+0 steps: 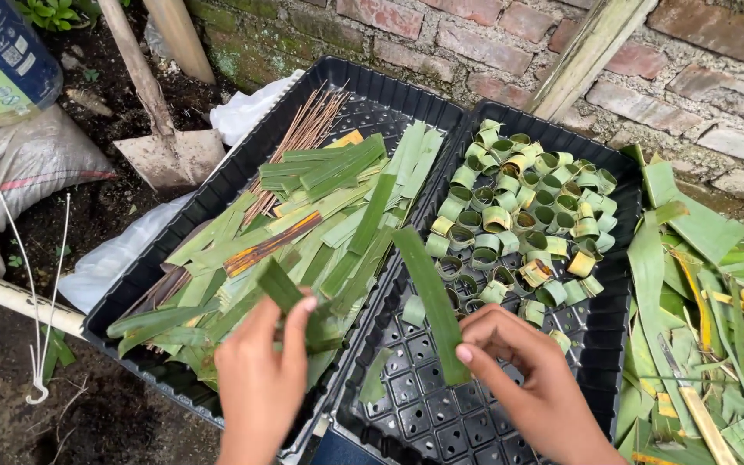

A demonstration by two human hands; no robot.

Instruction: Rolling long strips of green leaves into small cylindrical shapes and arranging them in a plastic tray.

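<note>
My left hand (262,379) holds a short green leaf strip (279,285) over the near edge of the left black tray (157,258), which is heaped with cut green leaf strips (337,207) and thin brown sticks (303,133). My right hand (531,379) pinches a longer green leaf strip (430,301) that leans up and left over the right black tray (424,413). That tray holds several small leaf rings (523,215) rolled from strips, piled in its far half.
A pile of long green and yellowing leaves (708,301) lies right of the trays. A shovel (165,146) stands in the soil at the back left, beside a sack (19,164) and a white sheet (114,258). A brick wall (561,52) runs behind.
</note>
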